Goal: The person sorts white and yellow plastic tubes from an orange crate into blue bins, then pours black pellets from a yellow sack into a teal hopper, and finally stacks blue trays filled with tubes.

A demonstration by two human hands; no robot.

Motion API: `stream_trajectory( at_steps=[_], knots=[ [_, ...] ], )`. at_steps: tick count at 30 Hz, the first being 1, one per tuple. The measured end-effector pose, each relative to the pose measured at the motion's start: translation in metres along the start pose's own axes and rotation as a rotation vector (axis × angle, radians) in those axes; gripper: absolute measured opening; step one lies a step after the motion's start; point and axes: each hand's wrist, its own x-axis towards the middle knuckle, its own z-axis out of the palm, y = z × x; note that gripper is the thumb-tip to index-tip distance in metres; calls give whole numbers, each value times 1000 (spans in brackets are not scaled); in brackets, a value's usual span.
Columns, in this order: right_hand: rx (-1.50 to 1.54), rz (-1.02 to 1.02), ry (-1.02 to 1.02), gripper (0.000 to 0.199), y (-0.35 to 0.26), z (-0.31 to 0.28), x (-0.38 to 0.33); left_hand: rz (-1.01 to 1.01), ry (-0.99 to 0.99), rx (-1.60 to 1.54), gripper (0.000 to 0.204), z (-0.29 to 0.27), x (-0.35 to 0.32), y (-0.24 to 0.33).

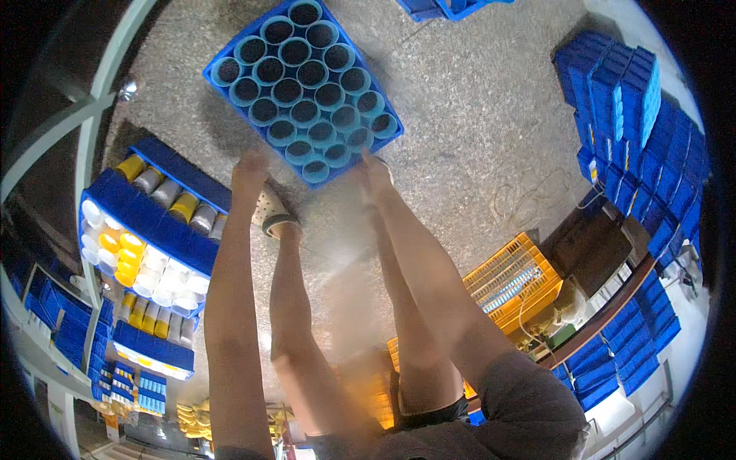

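Observation:
A blue plastic crate [217,93] stands at an angle on the floor ahead of me, packed with rows of light-blue round tubes [304,113] that look dark inside. My left hand [251,173] is off the crate's near left side, with a gap between them; its fingers are smeared by motion. At the near right edge, my right hand [375,176] reaches up to the crate and seems to touch it. Blur hides how those fingers are bent. Behind my left hand shows a light clog [273,213] on my foot.
Blue crates of white and yellow cylinders [146,253] are stacked at left beside a pale metal frame [89,153]. Tall blue crate stacks [613,92] line the right. A yellow crate [512,274] lies nearer, below a loose cord [529,198]. Another blue crate [452,8] shows at the top.

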Motion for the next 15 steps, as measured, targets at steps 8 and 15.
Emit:
stream_trajectory(
  at_steps=[8, 15],
  knots=[
    [-1177, -227, -190, 24, -59, -78, -161, -322, -75, 154, 51, -82, -177, 60],
    [-1162, 51, -83, 31, -202, -137, -339, -464, 136, -358, 50, -186, -304, 245]
  ],
)
